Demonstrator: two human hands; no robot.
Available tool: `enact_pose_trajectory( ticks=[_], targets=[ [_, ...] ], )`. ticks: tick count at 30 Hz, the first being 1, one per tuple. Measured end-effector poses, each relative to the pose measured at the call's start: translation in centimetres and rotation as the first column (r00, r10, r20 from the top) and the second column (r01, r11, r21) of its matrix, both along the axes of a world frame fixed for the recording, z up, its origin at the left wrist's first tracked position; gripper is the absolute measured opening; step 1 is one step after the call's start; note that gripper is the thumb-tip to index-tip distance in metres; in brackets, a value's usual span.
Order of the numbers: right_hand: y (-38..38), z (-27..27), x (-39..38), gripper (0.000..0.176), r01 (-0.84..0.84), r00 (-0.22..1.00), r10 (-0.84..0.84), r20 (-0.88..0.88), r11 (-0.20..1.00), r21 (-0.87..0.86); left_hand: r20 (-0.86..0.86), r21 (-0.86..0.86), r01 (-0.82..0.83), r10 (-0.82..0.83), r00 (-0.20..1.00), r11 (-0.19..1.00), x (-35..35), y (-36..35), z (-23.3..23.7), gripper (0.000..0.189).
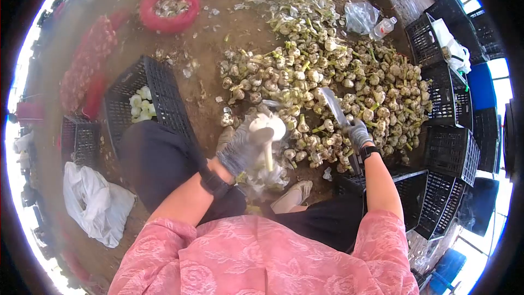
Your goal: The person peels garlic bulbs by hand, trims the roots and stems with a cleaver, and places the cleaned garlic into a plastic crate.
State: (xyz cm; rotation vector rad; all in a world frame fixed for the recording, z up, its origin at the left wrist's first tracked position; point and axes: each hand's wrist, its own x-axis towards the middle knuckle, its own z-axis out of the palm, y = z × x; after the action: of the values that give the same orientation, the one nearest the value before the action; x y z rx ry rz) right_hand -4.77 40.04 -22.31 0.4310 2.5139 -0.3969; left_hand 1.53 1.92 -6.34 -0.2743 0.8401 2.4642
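My left hand (240, 152), in a grey glove, is closed around a whitish garlic bulb (271, 127) whose pale stem points down toward my lap. The hand is slightly blurred. In my right hand (359, 134), also gloved, is a knife (332, 104) with a broad blade pointing up and left over the garlic pile. The blade is apart from the held bulb. A large heap of unpeeled garlic (305, 79) with stems spreads over the ground before me. Loose skins (266, 177) lie beneath my left hand.
At my left knee, a black crate (172, 98) holds several white bulbs (143, 105). A pink mesh bag (155, 21) stands farther off. Black crates (452, 153) line the right side. A plastic bottle (383, 28) lies behind the heap, and a white sack (97, 205) lies left.
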Motion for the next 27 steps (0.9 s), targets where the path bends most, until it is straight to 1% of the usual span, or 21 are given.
enact_pose_trajectory(
  ticks=[1,2,3,4,5,6,7,8,9,10,11,12,14,15,16,18,19,21,23,25,27],
  targets=[
    [-1.5,2.8,0.2,0.057,-0.013,0.983,-0.047,-0.175,0.946,-0.325,-0.139,-0.197,0.065,-0.094,0.986,0.978,-0.1,-0.2,-0.6,0.049],
    [-3.4,6.7,0.5,0.056,-0.085,0.935,-0.148,-0.321,0.789,-0.609,-0.256,-0.395,0.097,-0.211,0.943,0.914,-0.1,-0.3,-1.1,0.055],
    [-5.5,10.1,0.7,0.053,-0.056,0.921,-0.247,-0.301,0.680,-0.731,-0.261,-0.391,0.098,-0.213,0.941,0.915,0.0,-0.3,-0.7,0.055],
    [-7.5,13.4,1.1,0.050,-0.035,0.901,-0.344,-0.264,0.550,-0.835,-0.250,-0.309,0.049,-0.131,0.959,0.950,0.1,-0.2,0.0,0.062],
    [-9.2,16.9,1.8,0.049,0.006,0.904,-0.381,-0.191,0.460,-0.888,-0.231,-0.226,-0.001,-0.053,0.972,0.974,0.2,-0.2,0.7,0.070],
    [-10.3,19.5,2.6,0.047,0.047,0.904,-0.412,-0.116,0.364,-0.930,-0.236,-0.221,0.007,-0.061,0.970,0.975,0.2,-0.2,1.3,0.070],
    [-10.7,20.6,3.4,0.045,-0.041,0.928,-0.328,-0.174,0.376,-0.926,-0.243,-0.165,0.032,-0.073,0.967,0.986,0.2,-0.4,1.8,0.071],
    [-12.3,23.2,4.6,0.041,-0.059,0.937,-0.286,-0.198,0.429,-0.901,-0.249,-0.109,0.056,-0.082,0.965,0.992,0.3,-0.4,2.1,0.073],
    [-13.0,23.4,5.7,0.039,-0.157,0.931,-0.214,-0.297,0.498,-0.853,-0.305,-0.054,0.017,-0.033,0.952,0.998,0.5,-0.3,1.9,0.071],
    [-13.6,23.6,6.5,0.036,-0.256,0.912,-0.133,-0.388,0.555,-0.792,-0.307,-0.052,0.019,-0.034,0.951,0.998,0.4,-0.4,1.8,0.071],
    [-14.5,24.3,7.0,0.030,-0.435,0.831,0.007,-0.556,0.633,-0.641,-0.391,-0.141,0.033,-0.087,0.916,0.990,0.3,-0.7,1.7,0.069],
    [-15.7,24.9,7.6,0.027,-0.534,0.702,0.012,-0.712,0.669,-0.516,-0.465,-0.231,0.039,-0.145,0.873,0.972,0.3,-0.9,1.6,0.067],
    [-16.5,24.3,7.6,0.029,-0.639,0.590,0.115,-0.799,0.671,-0.376,-0.486,-0.227,0.043,-0.151,0.861,0.973,0.5,-1.2,1.8,0.065],
    [-17.1,24.6,7.7,0.032,-0.677,0.534,0.205,-0.821,0.686,-0.269,-0.507,-0.220,0.047,-0.155,0.848,0.974,0.5,-1.1,2.2,0.064],
    [-17.6,25.1,7.8,0.032,-0.676,0.534,0.205,-0.820,0.685,-0.269,-0.507,-0.220,0.047,-0.155,0.848,0.974,0.7,-0.9,2.7,0.064],
    [-18.4,25.7,8.2,0.023,-0.684,0.428,0.413,-0.804,0.730,0.011,-0.352,-0.164,0.093,-0.146,0.924,0.982,1.0,-0.3,3.7,0.064],
    [-18.8,25.5,8.3,0.020,-0.666,0.394,0.403,-0.826,0.744,0.046,-0.350,-0.164,0.093,-0.146,0.925,0.982,1.1,-0.3,3.1,0.064],
    [-19.0,25.1,8.1,0.020,-0.663,0.371,0.406,-0.835,0.745,0.067,-0.330,-0.050,0.051,-0.064,0.942,0.997,1.1,-0.1,2.0,0.058],
    [-19.2,25.1,8.1,0.021,-0.657,0.338,0.432,-0.836,0.745,0.119,-0.320,-0.067,0.040,-0.059,0.946,0.997,1.5,-0.1,2.4,0.057],
    [-19.3,24.7,8.1,0.021,-0.658,0.339,0.437,-0.833,0.743,0.122,-0.309,-0.086,0.030,-0.055,0.950,0.996,1.7,-0.1,2.9,0.055],
    [-19.3,24.8,8.2,0.024,-0.666,0.354,0.471,-0.808,0.734,0.136,-0.292,-0.062,0.026,-0.043,0.955,0.998,1.8,-0.1,2.9,0.053]
  ],
)
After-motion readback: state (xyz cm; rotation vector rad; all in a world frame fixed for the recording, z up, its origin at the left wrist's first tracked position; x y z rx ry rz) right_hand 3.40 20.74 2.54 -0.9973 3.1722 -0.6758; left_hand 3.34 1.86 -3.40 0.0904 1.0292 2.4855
